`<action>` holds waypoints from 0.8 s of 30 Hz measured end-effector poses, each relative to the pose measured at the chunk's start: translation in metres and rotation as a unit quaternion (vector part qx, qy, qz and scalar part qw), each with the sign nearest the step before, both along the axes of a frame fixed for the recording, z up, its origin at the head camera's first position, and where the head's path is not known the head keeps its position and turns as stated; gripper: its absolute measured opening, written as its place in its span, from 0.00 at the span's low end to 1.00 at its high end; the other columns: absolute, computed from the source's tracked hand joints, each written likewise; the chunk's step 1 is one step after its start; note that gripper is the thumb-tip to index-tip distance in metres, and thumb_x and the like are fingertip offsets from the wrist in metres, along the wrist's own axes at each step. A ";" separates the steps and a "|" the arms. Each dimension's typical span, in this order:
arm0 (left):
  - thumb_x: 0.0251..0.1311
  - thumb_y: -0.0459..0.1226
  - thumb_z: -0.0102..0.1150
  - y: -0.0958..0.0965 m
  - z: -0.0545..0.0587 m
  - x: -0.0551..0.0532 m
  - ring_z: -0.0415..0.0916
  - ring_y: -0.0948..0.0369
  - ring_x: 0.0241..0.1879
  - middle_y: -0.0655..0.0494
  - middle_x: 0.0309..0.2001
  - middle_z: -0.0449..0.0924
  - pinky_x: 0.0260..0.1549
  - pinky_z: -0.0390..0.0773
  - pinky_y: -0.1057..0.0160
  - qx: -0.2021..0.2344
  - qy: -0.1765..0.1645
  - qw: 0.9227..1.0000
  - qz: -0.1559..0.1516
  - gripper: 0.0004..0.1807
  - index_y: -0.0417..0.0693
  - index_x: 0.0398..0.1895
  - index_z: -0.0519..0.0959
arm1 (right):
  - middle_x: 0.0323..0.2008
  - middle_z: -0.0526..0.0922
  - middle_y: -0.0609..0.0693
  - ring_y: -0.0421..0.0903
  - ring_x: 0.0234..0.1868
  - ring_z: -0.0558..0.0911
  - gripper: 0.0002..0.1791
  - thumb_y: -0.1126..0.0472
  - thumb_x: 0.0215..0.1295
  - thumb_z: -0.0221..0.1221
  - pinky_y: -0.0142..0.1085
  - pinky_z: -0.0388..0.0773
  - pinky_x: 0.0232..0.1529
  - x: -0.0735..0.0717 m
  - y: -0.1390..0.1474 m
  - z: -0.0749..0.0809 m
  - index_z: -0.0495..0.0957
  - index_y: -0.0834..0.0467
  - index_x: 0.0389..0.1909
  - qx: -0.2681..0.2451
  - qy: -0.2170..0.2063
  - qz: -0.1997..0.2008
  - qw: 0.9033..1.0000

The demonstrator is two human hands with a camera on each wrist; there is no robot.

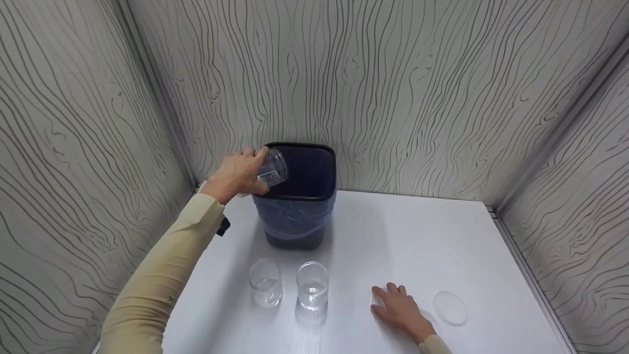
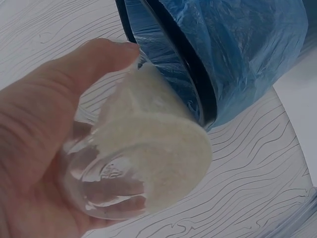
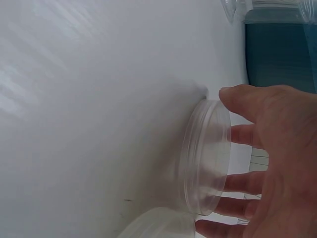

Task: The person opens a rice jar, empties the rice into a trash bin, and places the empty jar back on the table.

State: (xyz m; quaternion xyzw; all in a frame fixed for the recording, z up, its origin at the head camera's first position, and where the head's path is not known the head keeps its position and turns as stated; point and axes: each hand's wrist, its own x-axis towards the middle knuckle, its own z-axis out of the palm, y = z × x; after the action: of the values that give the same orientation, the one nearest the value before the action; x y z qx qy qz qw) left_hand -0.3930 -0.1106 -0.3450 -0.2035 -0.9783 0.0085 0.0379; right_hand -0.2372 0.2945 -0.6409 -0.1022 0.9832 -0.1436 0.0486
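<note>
My left hand (image 1: 237,172) grips a clear plastic jar (image 1: 274,169), tipped with its mouth over the left rim of a dark bin (image 1: 295,238). In the left wrist view, the jar (image 2: 168,158) shows a whitish layer along one side; I cannot tell exactly what it is. On the table at the right, my right hand (image 1: 399,310) lies with fingers spread over a clear round lid (image 3: 205,158). Its thumb is at the lid's edge. Another clear lid (image 1: 450,308) lies flat just right of this hand.
Two clear jars (image 1: 266,287) (image 1: 312,290) stand upright in front of the bin, each seeming to hold a little clear content. A blue plastic bag (image 2: 252,49) lines the bin and folds over its outside. Wood-patterned walls (image 1: 314,88) enclose the white table (image 1: 417,236).
</note>
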 end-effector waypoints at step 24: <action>0.46 0.52 0.71 0.000 0.007 -0.001 0.74 0.35 0.56 0.35 0.61 0.73 0.52 0.74 0.37 -0.029 -0.014 0.999 0.004 0.51 0.45 0.73 0.59 | 0.57 0.75 0.66 0.62 0.52 0.72 0.22 0.50 0.62 0.62 0.62 0.74 0.45 -0.002 0.002 -0.002 0.79 0.55 0.55 -0.012 -0.009 -0.021 1.000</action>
State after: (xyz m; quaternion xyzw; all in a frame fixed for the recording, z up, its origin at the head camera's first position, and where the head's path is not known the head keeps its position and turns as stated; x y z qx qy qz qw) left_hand -0.3941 -0.1108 -0.3382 -0.2008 -0.9789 0.0340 0.0179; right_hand -0.2388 0.2969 -0.6431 -0.0813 0.9828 -0.1572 0.0531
